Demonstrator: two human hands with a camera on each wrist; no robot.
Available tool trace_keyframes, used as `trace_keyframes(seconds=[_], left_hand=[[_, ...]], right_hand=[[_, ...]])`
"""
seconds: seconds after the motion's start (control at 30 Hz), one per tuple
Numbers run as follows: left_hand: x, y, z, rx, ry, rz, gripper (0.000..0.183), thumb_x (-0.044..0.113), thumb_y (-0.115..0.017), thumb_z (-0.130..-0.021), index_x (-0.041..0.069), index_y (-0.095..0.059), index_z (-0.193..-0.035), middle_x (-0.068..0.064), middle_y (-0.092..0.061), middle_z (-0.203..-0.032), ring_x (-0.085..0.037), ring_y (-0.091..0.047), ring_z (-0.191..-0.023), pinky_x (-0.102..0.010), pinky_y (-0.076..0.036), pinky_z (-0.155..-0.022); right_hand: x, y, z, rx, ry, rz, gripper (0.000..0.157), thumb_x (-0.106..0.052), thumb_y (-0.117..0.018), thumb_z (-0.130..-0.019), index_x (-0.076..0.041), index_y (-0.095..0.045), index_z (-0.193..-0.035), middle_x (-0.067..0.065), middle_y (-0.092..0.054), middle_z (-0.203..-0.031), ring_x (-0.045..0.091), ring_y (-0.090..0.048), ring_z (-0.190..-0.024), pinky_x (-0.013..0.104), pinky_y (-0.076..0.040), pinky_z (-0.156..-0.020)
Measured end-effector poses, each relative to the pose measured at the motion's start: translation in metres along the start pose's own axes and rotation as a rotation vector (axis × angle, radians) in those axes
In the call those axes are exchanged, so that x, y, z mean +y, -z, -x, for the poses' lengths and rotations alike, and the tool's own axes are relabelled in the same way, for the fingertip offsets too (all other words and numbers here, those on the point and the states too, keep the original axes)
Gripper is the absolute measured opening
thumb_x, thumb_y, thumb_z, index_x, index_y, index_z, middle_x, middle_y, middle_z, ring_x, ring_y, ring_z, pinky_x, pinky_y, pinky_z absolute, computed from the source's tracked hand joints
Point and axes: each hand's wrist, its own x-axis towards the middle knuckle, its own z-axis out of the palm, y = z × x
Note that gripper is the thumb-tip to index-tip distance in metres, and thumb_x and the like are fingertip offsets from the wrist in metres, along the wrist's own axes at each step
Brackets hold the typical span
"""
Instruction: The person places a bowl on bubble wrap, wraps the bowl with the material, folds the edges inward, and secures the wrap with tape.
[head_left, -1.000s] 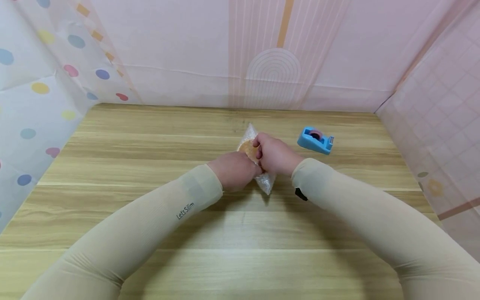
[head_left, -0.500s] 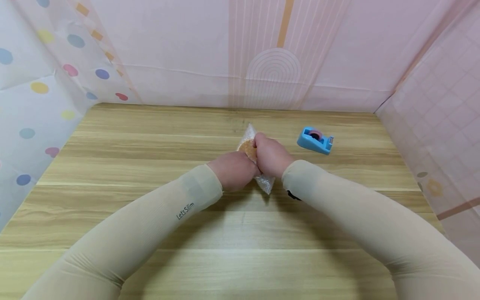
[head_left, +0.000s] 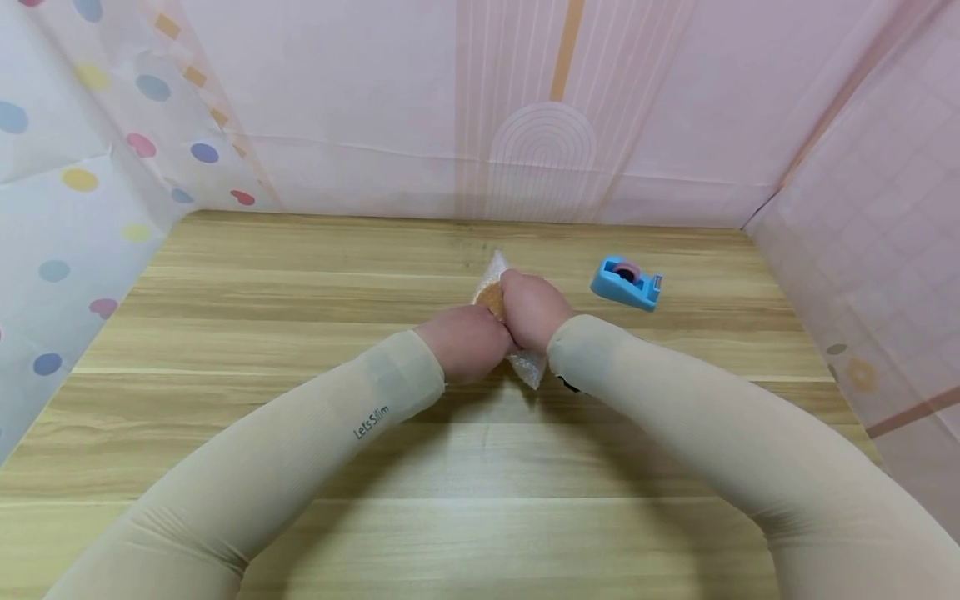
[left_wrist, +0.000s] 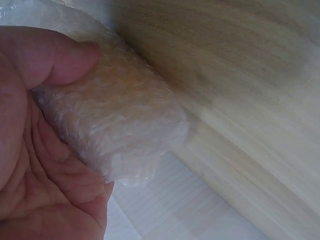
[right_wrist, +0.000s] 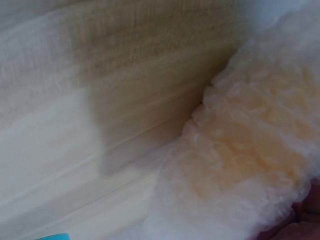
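In the head view a bundle of bubble wrap (head_left: 529, 368) lies across the middle of the table, slanting from upper left to lower right. Something orange (head_left: 491, 297) shows through its clear layers; what it is stays hidden. My left hand (head_left: 468, 342) grips the bundle from the left, and the left wrist view has the thumb (left_wrist: 70, 60) laid along the wrap (left_wrist: 120, 115). From the right, my right hand (head_left: 536, 312) curls over the bundle, knuckles up, close against the left hand. Its fingers barely enter the right wrist view, beside the wrap (right_wrist: 240, 150).
A blue tape dispenser (head_left: 626, 284) with a pinkish roll stands to the right of the hands, toward the back of the wood-grain table (head_left: 480, 500). Patterned sheets (head_left: 360, 100) hang behind and at both sides.
My right hand has shifted left and closed down over the bundle; its fingers, visible at the orange part before, are now tucked out of sight. The left hand stays in place.
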Motion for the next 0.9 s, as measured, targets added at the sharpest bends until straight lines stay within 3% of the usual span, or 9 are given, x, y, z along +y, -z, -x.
trace_keyframes(seconds=[0.37, 0.63, 0.77, 0.9], left_hand=[[0.001, 0.0, 0.001, 0.008, 0.01, 0.0, 0.016, 0.007, -0.06, -0.098, 0.014, -0.067, -0.086, -0.007, -0.073, -0.082, -0.028, -0.071, -0.078, -0.045, -0.061, -0.074], [0.001, 0.001, 0.002, 0.014, -0.002, -0.004, 0.015, 0.009, -0.061, -0.099, 0.016, -0.068, -0.087, -0.006, -0.074, -0.085, -0.027, -0.071, -0.082, -0.043, -0.061, -0.077], [0.001, 0.002, 0.001, 0.005, -0.008, -0.003, 0.014, 0.006, -0.061, -0.098, 0.015, -0.067, -0.09, -0.006, -0.073, -0.084, -0.026, -0.07, -0.08, -0.043, -0.061, -0.076], [0.0, 0.003, -0.001, -0.023, -0.025, 0.005, 0.016, 0.001, -0.061, -0.097, 0.016, -0.067, -0.096, -0.004, -0.072, -0.082, -0.024, -0.067, -0.075, -0.041, -0.061, -0.074]], right_hand=[[-0.004, -0.002, -0.005, -0.006, -0.008, 0.156, 0.009, -0.012, -0.061, -0.101, -0.01, -0.061, -0.11, 0.006, -0.07, -0.104, 0.024, -0.066, -0.092, 0.041, -0.06, -0.09], [-0.004, -0.004, -0.003, 0.027, 0.038, 0.233, 0.015, -0.017, -0.062, -0.101, -0.014, -0.07, -0.114, 0.004, -0.072, -0.101, 0.024, -0.065, -0.091, 0.042, -0.06, -0.085], [0.002, -0.001, -0.004, 0.021, 0.062, 0.203, 0.012, -0.013, -0.063, -0.099, -0.011, -0.068, -0.11, 0.006, -0.072, -0.101, 0.024, -0.065, -0.09, 0.041, -0.06, -0.086], [0.01, 0.008, 0.001, 0.039, 0.09, 0.086, 0.005, -0.012, -0.057, -0.102, -0.01, -0.062, -0.101, 0.007, -0.068, -0.092, 0.024, -0.061, -0.083, 0.039, -0.056, -0.077]])
